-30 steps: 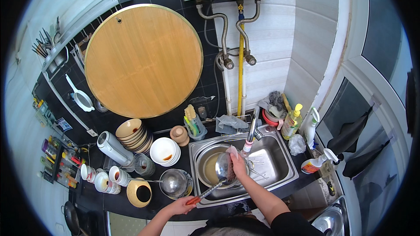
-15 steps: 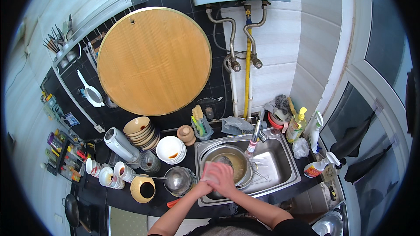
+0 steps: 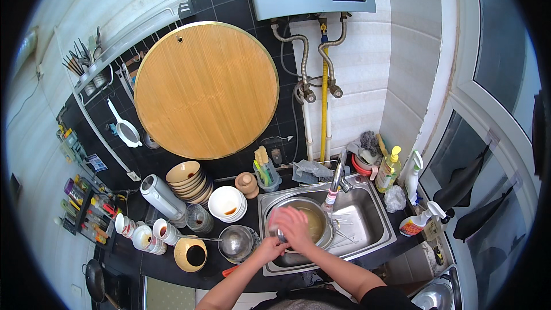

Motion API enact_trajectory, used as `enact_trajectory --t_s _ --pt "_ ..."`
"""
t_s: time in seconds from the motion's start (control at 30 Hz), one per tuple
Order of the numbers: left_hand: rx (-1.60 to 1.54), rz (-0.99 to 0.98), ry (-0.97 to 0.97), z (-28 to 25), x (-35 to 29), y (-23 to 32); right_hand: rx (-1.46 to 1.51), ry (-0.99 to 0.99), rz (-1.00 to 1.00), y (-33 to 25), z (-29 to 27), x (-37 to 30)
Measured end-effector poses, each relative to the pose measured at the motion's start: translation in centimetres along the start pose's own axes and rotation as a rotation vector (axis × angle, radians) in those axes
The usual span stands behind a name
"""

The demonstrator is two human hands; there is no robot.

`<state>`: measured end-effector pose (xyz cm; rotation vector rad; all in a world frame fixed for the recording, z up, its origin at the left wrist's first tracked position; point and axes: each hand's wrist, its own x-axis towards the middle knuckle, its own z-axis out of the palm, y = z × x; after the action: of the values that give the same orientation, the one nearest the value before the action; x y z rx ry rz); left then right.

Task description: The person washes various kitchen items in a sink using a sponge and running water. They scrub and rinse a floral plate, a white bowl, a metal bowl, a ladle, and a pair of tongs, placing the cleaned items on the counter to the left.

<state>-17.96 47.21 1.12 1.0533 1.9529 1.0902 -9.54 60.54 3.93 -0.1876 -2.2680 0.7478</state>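
My right hand (image 3: 293,229), smeared by motion, is over the left side of a steel pot (image 3: 303,201) in the sink, its fingers bent down. My left hand (image 3: 272,249) is just below and left of it, fingers closed at the pot's near-left side. A small shiny edge shows between the hands; what they hold there is mostly hidden. Cloudy yellowish liquid (image 3: 315,225) fills the pot. The faucet (image 3: 337,179) reaches down over the pot's right rim. Several thin utensils (image 3: 343,227) lie in the basin beside it.
Left of the sink stand a ladle (image 3: 235,243), stacked white bowls (image 3: 225,202), tan bowls (image 3: 185,173), a bowl with dark liquid (image 3: 190,254), cups (image 3: 163,231) and a grey kettle (image 3: 160,195). A yellow soap bottle (image 3: 388,171) and spray bottle (image 3: 414,224) stand right.
My right hand has turned more palm-down over the pot, and my left hand has shifted slightly down beside it. The whole view has tilted a little upward.
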Motion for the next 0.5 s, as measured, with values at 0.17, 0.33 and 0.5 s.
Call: enact_trajectory --t_s 0.17,0.33,0.5 --pt "-0.051 0.027 0.049 -0.4 -1.0 3.2 0.284 0.157 0.322 1.8 -0.2 1.6" --pt "-0.028 0.454 0.342 0.4 0.4 0.3 -0.06 -0.018 -0.061 -2.8 -0.3 -0.3" --pt "0.025 0.081 0.057 -1.5 -1.3 4.4 0.2 0.057 0.158 2.4 -0.3 2.6"
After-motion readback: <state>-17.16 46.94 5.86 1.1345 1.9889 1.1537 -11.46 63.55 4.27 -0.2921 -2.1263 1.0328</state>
